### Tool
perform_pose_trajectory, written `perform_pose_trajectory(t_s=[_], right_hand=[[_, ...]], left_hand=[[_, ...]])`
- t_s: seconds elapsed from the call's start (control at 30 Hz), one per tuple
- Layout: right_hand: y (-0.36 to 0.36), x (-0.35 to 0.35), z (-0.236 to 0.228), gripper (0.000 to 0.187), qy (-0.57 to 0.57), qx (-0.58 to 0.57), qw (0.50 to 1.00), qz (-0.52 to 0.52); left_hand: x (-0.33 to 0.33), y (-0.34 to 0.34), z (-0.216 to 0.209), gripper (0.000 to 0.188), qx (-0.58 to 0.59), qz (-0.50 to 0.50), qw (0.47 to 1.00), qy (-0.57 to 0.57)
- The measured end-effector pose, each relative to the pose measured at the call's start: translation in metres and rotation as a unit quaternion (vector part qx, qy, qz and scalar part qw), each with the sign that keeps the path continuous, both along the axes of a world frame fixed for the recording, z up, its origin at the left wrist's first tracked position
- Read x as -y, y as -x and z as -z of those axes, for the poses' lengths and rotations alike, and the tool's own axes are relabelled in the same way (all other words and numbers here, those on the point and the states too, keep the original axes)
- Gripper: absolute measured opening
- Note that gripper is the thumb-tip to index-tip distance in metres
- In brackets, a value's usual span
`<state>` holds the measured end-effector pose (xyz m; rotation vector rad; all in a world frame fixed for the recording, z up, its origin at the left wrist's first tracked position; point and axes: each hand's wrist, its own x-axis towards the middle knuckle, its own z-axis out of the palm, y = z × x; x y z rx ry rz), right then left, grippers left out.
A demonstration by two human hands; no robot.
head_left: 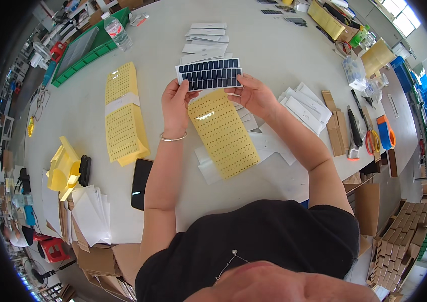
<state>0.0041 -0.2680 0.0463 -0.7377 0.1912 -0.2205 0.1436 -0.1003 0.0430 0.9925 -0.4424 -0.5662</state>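
Observation:
Two small solar panels (211, 78), dark cells with white borders, overlap one above the other in front of me, held up over the table. Their left end is pinched by my left hand (175, 103), thumb on the front face. At the right end, my right hand (255, 96) grips the lower corner between thumb and fingers. Just below the hands lies a yellow sheet (226, 138) covered with rows of small marks, on top of loose white papers. Beyond the panels, a column of flat white packets (205, 38) runs away from me.
A banded yellow sheet stack (123, 131) and a black phone (142, 183) lie left. A green tray (90, 48) and water bottle (117, 31) stand far left. To the right are white packets (304, 108), a box cutter (354, 136), scissors (373, 138) and an orange-blue tape roll (386, 132).

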Motion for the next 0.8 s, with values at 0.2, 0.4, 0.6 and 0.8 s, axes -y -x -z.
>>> perform_pose_trajectory(t_s=[0.2,0.4,0.6,0.8], right_hand=[[0.002,0.002,0.001,0.020,0.005,0.006,1.000,-0.002],[0.005,-0.002,-0.011,0.030,0.005,-0.006,1.000,-0.009],[0.010,0.009,-0.020,0.050,-0.050,-0.039,0.998,-0.023],[0.014,0.016,-0.015,0.047,0.044,0.042,0.997,0.039]], left_hand=[[0.000,0.001,-0.003,0.016,-0.002,0.008,1.000,0.007],[0.000,0.003,-0.003,0.016,0.054,-0.003,0.999,0.006],[-0.006,0.011,-0.010,0.021,0.439,-0.081,0.894,-0.043],[-0.004,0.021,-0.028,0.030,0.722,-0.101,0.684,-0.035]])
